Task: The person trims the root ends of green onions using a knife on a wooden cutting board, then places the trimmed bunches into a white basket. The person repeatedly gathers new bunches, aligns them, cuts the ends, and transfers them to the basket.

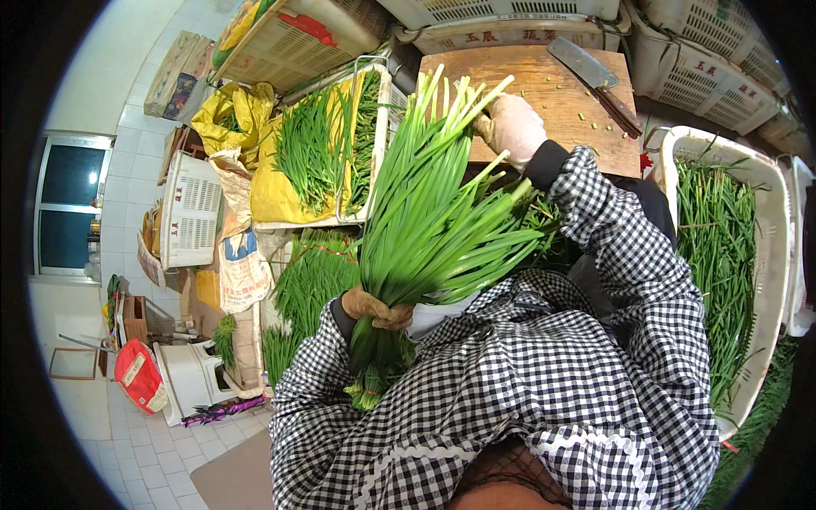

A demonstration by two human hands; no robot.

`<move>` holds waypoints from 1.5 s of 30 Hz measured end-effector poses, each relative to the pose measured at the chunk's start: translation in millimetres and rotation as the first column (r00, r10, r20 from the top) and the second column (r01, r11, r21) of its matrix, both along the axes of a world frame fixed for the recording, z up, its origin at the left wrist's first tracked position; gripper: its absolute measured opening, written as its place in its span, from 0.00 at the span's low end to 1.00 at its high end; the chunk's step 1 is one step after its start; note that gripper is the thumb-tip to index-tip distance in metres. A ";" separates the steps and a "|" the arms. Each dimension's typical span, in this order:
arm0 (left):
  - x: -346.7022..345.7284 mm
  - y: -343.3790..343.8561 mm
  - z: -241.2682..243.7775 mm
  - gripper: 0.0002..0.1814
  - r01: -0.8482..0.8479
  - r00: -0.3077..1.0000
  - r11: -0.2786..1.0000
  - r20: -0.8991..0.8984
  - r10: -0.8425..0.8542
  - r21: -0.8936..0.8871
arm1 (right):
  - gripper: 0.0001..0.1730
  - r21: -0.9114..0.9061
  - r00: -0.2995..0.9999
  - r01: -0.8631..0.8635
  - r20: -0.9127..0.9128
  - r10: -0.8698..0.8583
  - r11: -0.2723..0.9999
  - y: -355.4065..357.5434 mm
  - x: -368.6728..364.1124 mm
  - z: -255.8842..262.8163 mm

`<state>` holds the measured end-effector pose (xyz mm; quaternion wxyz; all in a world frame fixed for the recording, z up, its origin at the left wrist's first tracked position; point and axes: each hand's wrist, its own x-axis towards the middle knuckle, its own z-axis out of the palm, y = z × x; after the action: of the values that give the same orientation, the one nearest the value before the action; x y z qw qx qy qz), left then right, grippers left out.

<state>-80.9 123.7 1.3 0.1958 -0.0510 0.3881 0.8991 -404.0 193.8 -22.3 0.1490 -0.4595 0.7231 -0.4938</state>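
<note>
A large bunch of long flat green leaves with pale stem ends, likely Chinese chives (414, 210), fans out before me. My left hand (377, 310), in a brown work glove, is closed around its leafy part. The stem ends spread upward and to the right. In a pale glove with a brown palm, my right hand (513, 129) is against the upper stems, its fingertips partly hidden. Behind that hand lies a wooden board (523, 64) with small green cuttings. A cleaver (583, 62) with a wooden handle rests on the board's right side.
At right stands a white plastic crate (772, 172) of loose greens. Another crate (381, 134) at upper left holds greens on a yellow sack (274, 194). More greens (315, 271) lie beside my left arm. Stacked crates (510, 35) stand beyond the board. A white stool (188, 376) stands at left.
</note>
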 end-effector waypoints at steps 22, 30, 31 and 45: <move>10.7 -3.3 3.9 0.17 0.054 0.998 0.998 -0.036 -0.053 0.045 | 0.13 -0.479 0.671 -0.497 0.317 0.670 0.724 13.7 -55.4 -3.0; 23.2 -7.6 -6.0 0.19 0.033 0.999 0.999 -0.001 -0.033 0.015 | 0.19 -0.079 0.738 -0.622 0.272 0.618 0.779 26.7 -45.3 18.5; 24.9 -8.3 -6.7 0.18 0.055 0.998 0.997 0.025 -0.056 0.060 | 0.18 -0.104 0.729 -0.618 0.297 0.617 0.779 25.9 -45.3 15.9; 16.0 -6.8 5.2 0.15 0.074 0.996 0.996 0.050 -0.076 0.048 | 0.14 -0.179 0.804 -0.593 -0.174 0.568 0.785 17.7 -28.1 3.2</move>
<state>-64.9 116.9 6.5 0.2405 -0.0549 0.3635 0.8983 -432.1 211.5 -19.1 0.2006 -0.7001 0.4929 -0.4761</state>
